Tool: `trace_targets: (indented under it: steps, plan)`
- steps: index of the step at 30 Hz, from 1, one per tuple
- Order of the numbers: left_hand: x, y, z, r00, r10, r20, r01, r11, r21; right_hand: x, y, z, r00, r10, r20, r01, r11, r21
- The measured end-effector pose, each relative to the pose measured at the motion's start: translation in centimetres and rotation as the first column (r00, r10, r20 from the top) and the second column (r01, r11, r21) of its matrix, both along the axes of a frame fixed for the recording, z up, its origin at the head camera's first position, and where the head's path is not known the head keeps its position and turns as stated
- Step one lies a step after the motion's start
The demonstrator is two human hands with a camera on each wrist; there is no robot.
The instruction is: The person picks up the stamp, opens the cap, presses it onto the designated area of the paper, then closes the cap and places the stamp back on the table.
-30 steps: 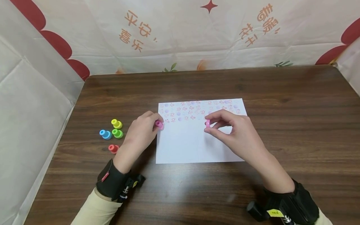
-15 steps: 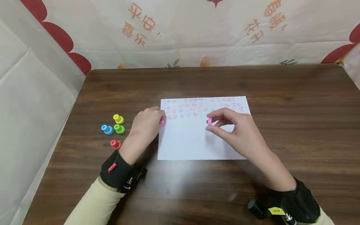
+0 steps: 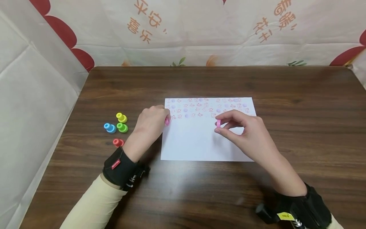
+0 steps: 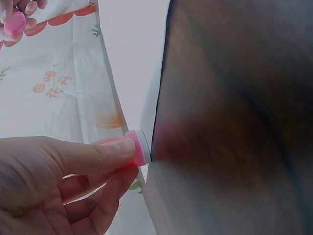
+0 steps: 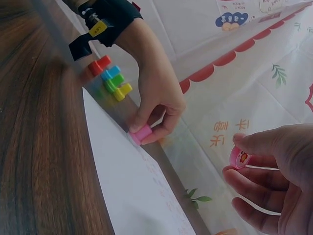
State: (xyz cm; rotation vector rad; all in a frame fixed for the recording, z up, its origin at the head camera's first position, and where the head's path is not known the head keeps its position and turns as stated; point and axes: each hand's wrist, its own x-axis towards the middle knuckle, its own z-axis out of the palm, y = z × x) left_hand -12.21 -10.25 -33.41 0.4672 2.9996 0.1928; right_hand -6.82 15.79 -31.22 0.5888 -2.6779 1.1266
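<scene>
Nearest me: cream sleeves (image 3: 91,203), then black wristbands (image 3: 120,167), one per arm. Dark brown table (image 3: 314,127) under it all.

Right hand (image 3: 246,130) is up over the white paper (image 3: 188,140), right of its middle. Grip: thumb and finger pinching a pink cap (image 5: 240,156), apart only by the cap's width, other fingers loosely bent. Cap is off the paper, turned on edge. Round, short, bright pink; one side plain, the other with a small picture, reddish flower shape, yellow middle. Finer detail too small to read.

Red stamp (image 3: 118,142) stands just beside the left wrist, partly hidden by it. A bit farther, blue stamp (image 3: 110,128) and green stamp (image 3: 122,128) side by side, yellow stamp (image 3: 121,117) behind them. All on wide bases, narrower handles up.

Left hand (image 3: 151,121) is at the paper's left edge. Grip: thumb and fingers closed on a pink stamp (image 5: 141,134). Narrow handle, wider round base, pale white rim below the pink. Base is down at the paper's edge; underside hidden.

Far part of the paper: rows of tiny prints (image 3: 200,114), reddish figures and purple dots. Past the table, white cloth (image 3: 194,31) with orange characters, red scallops, green leaves.
</scene>
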Motion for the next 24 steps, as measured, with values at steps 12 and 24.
trace_targets:
  steps: [12, 24]
  plan:
    - [-0.21, 0.25, 0.37, 0.999, -0.013, 0.047, 0.017, 0.996, -0.085, 0.25, 0.62, -0.10, 1.000, -0.015, 0.017, 0.014, 1.000, 0.016]
    - [-0.33, 0.28, 0.54, 0.999, -0.021, 0.050, 0.027, 0.993, -0.115, 0.39, 0.88, -0.29, 0.999, -0.037, 0.027, 0.036, 0.999, 0.033]
